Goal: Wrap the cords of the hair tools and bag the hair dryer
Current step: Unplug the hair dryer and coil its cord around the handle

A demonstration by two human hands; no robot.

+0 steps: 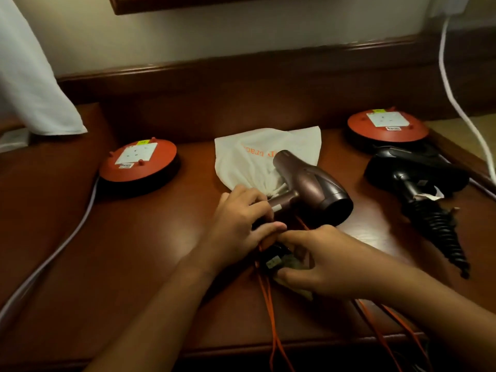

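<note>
A bronze hair dryer (308, 183) lies on the wooden table (150, 245), its barrel partly over a white drawstring bag (249, 154) with orange lettering. My left hand (239, 224) grips the dryer's handle end together with the bundled black cord. My right hand (319, 261) pinches the black plug and cord bundle (273, 260) just below the left hand. Orange drawstrings (271, 312) trail from under my hands over the table's front edge. A black hair dryer (413, 170) with a coiled black cord (442, 237) lies at the right.
Two round orange socket reels stand on the table, one at the left (138, 163) and one at the back right (387, 126). White cables run along the left (53, 253) and right (456, 103) sides. A white cloth (32, 84) hangs at the upper left.
</note>
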